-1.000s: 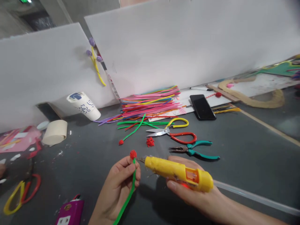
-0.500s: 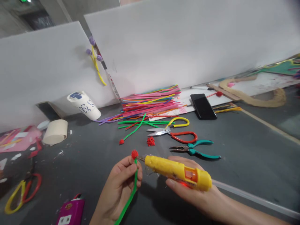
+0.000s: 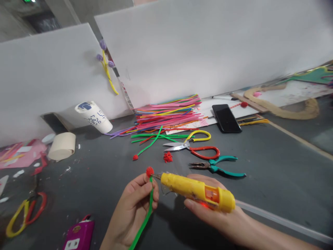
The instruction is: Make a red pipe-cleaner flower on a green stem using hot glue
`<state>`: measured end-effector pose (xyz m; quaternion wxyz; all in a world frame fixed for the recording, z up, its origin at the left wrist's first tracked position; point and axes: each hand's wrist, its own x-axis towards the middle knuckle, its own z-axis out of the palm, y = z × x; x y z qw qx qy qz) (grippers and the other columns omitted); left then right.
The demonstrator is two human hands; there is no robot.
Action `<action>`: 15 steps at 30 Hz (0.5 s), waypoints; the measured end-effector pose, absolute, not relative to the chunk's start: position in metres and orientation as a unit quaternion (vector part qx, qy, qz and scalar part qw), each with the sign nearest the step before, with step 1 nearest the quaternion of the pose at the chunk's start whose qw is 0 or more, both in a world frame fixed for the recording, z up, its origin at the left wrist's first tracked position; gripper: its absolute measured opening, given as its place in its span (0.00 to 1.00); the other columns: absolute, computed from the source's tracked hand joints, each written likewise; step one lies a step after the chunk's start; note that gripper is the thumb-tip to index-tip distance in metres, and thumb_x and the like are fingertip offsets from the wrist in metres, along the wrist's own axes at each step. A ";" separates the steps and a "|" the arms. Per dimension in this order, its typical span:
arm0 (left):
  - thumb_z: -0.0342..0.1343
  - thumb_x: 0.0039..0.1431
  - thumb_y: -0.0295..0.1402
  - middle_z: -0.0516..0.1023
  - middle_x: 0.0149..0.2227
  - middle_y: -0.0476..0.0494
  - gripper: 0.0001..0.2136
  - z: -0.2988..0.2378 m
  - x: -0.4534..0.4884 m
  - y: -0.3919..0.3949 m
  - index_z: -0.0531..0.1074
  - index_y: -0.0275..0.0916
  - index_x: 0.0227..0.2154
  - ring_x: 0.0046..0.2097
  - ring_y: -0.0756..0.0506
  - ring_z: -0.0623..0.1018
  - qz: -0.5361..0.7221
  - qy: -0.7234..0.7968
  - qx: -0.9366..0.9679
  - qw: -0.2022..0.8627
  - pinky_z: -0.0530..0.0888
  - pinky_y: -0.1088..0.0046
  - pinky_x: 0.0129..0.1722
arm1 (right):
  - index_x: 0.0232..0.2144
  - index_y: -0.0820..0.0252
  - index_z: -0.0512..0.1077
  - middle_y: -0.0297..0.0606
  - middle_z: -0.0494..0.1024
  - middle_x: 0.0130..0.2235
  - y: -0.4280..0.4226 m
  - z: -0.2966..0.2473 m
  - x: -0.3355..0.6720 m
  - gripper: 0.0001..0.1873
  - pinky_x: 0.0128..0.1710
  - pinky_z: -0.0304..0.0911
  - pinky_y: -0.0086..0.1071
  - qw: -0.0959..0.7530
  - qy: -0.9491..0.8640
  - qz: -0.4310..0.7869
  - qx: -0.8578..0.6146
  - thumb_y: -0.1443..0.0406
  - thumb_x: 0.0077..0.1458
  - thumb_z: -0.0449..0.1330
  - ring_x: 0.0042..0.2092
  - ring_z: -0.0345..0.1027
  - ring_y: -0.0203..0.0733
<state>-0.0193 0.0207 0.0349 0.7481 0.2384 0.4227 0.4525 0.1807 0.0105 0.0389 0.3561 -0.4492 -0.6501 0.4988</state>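
Observation:
Between thumb and fingers, my left hand [image 3: 137, 199] pinches a green pipe cleaner [image 3: 145, 222] just below the red fuzzy ball [image 3: 150, 171] at its top. My right hand [image 3: 213, 211] is wrapped round a yellow hot glue gun [image 3: 192, 187], with a red glow under its body. The gun's metal nozzle points left and meets the stem right beneath the red ball. A clear glue stick [image 3: 281, 220] trails from the gun's back end. Beyond my hands lie a loose red curled piece [image 3: 168, 157] and another green stem with a red ball [image 3: 135, 157].
Scissors [image 3: 179, 146] and teal-handled pliers [image 3: 213, 166] lie beyond the gun. Further back are a pile of colored pipe cleaners [image 3: 166, 114], a phone [image 3: 226, 118] and a white cup [image 3: 95, 118]. Leftward sit a tape roll [image 3: 61, 146], more scissors [image 3: 26, 211] and a magenta box [image 3: 79, 236].
Almost nothing differs. Both hands, the glue gun and the stem hold their positions, while the whole view has shifted very slightly.

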 end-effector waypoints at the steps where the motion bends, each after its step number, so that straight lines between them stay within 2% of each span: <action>1: 0.69 0.45 0.33 0.72 0.19 0.50 0.09 0.035 -0.019 0.021 0.75 0.35 0.22 0.20 0.55 0.67 0.453 0.422 0.239 0.748 0.65 0.83 0.20 | 0.19 0.56 0.53 0.28 0.57 0.22 0.011 0.039 0.181 0.15 0.23 0.52 0.29 0.355 -0.656 0.492 -0.449 0.61 0.51 0.55 0.23 0.52 0.32; 6: 0.70 0.44 0.33 0.72 0.18 0.50 0.09 0.035 -0.019 0.021 0.75 0.35 0.23 0.20 0.55 0.67 0.457 0.428 0.242 0.742 0.65 0.83 0.21 | 0.19 0.56 0.52 0.29 0.58 0.22 0.012 0.042 0.177 0.16 0.26 0.54 0.31 0.337 -0.713 0.410 -0.458 0.61 0.53 0.53 0.24 0.55 0.34; 11: 0.68 0.45 0.34 0.71 0.18 0.50 0.11 0.040 -0.021 0.022 0.73 0.35 0.19 0.20 0.55 0.66 0.463 0.443 0.266 0.720 0.63 0.82 0.20 | 0.19 0.55 0.53 0.30 0.59 0.21 0.014 0.038 0.178 0.15 0.23 0.54 0.30 0.325 -0.713 0.389 -0.485 0.61 0.52 0.54 0.23 0.55 0.35; 14: 0.67 0.46 0.34 0.70 0.19 0.50 0.11 0.043 -0.028 0.024 0.72 0.35 0.18 0.21 0.55 0.66 0.472 0.455 0.289 0.697 0.64 0.81 0.21 | 0.28 0.56 0.62 0.31 0.67 0.28 0.019 0.029 0.183 0.05 0.25 0.59 0.27 0.304 -0.640 0.463 -0.532 0.65 0.46 0.57 0.26 0.60 0.34; 15: 0.67 0.46 0.34 0.71 0.19 0.50 0.11 0.044 -0.031 0.025 0.73 0.36 0.18 0.21 0.54 0.66 0.478 0.461 0.296 0.686 0.64 0.81 0.21 | 0.33 0.56 0.64 0.30 0.69 0.30 0.022 0.025 0.184 0.10 0.25 0.59 0.25 0.278 -0.626 0.491 -0.538 0.68 0.44 0.57 0.27 0.62 0.34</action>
